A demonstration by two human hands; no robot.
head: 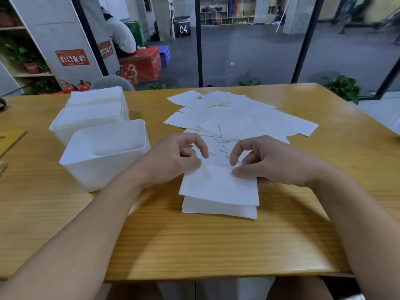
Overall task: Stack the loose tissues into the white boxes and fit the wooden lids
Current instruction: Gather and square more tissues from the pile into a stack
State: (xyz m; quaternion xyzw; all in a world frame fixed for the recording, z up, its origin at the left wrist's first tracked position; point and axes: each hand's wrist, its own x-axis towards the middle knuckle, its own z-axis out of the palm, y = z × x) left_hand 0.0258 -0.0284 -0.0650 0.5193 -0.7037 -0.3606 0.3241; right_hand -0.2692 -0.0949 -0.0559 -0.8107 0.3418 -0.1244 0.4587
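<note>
A neat stack of white tissues point(218, 198) lies on the wooden table point(194, 245) in front of me. My left hand point(175, 159) pinches the top tissue at its far left edge. My right hand point(266, 161) grips the stack's far right side, thumb on top and fingers under it. Beyond my hands, several loose tissues point(238, 115) lie spread out and overlapping. An empty white box point(104, 156) stands at the left. Behind it stand two more white boxes, the nearer one point(86, 118) and the farther one point(97, 96), both filled with tissues.
A wooden lid point(10, 139) shows at the table's left edge. Behind the table is a glass wall with black frames, potted plants and fire extinguishers point(73, 85). A person point(121, 35) sits far back on a red box.
</note>
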